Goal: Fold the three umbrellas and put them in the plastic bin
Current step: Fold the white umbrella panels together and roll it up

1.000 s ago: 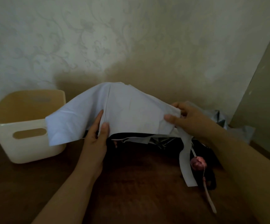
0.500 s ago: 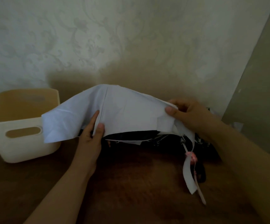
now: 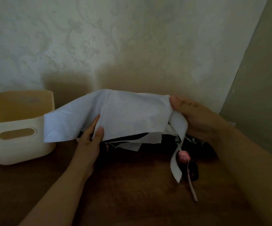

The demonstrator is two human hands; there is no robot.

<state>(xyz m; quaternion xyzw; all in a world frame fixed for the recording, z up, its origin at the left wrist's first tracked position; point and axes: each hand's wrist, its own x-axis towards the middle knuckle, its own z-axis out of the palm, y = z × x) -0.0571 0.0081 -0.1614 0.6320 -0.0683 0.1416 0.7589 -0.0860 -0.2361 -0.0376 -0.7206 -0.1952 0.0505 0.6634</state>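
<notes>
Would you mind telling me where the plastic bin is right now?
The bin stands on the table at the far left of the head view, near the wall, just left of the white umbrella that both hands hold.

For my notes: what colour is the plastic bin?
Cream, best seen in the head view: plastic bin.

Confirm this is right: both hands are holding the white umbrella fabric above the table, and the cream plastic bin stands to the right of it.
One thing is wrong: the cream plastic bin stands to the left of the fabric, not the right, as the head view shows. The rest holds: the left hand and the right hand both hold the white umbrella fabric above the table.
</notes>
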